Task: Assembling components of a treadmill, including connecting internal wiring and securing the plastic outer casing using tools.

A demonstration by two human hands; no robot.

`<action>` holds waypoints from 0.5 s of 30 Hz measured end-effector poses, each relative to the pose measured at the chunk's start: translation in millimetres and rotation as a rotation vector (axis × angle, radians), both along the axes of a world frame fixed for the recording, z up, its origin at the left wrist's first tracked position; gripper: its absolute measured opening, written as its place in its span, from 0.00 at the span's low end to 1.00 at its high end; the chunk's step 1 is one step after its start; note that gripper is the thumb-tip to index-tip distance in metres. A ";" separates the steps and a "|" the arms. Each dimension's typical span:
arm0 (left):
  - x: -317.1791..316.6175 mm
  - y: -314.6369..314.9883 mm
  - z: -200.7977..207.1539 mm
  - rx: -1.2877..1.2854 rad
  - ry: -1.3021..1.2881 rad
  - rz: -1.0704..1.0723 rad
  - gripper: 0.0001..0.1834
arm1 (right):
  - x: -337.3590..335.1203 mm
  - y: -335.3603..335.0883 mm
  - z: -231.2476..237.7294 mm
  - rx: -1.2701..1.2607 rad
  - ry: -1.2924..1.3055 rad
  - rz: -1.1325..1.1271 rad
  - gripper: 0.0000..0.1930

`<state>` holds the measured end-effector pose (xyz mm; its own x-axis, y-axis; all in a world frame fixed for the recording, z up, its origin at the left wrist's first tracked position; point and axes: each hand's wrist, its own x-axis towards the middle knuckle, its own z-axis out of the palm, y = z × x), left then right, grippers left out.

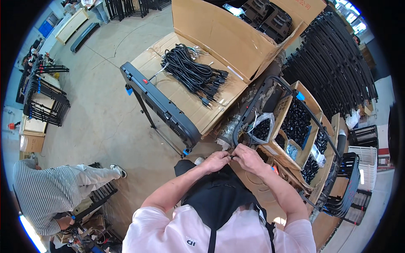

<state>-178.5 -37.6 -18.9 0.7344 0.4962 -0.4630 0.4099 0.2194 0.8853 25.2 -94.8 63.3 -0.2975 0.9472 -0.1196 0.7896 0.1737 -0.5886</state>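
Observation:
In front of my body, my left hand [216,162] and my right hand [249,159] meet with fingertips pinched together. Between them is a small black part [231,157], mostly covered by the fingers, so its exact kind is not visible. Just beyond the right hand curves a dark metal tube frame [237,128]. A clear plastic bag of small black pieces [262,126] lies close by it. Farther right, a wooden box [276,126] has compartments filled with black plastic pieces [295,122] and silvery screws [291,151].
A bundle of black power cables [192,71] lies on cardboard [230,95] beside a long black housing with a red switch [162,105]. Stacked black frames [329,63] stand at the far right. A person in a striped shirt [40,192] works at the left.

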 end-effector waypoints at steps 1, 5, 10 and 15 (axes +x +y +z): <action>1.0 -0.2 1.0 -0.004 0.002 -0.009 0.17 | 0.4 -1.8 -1.1 0.047 -0.017 0.033 0.09; 6.2 0.9 -4.0 -0.033 0.045 -0.017 0.19 | -2.3 -8.4 -6.3 0.042 -0.084 -0.007 0.08; 7.9 -1.3 -17.5 0.017 0.050 -0.063 0.21 | -10.7 -28.2 -19.9 0.113 0.014 -0.160 0.10; 4.8 6.0 -9.3 -0.100 0.131 -0.056 0.18 | -39.7 -71.3 -34.9 -0.369 0.097 -0.674 0.19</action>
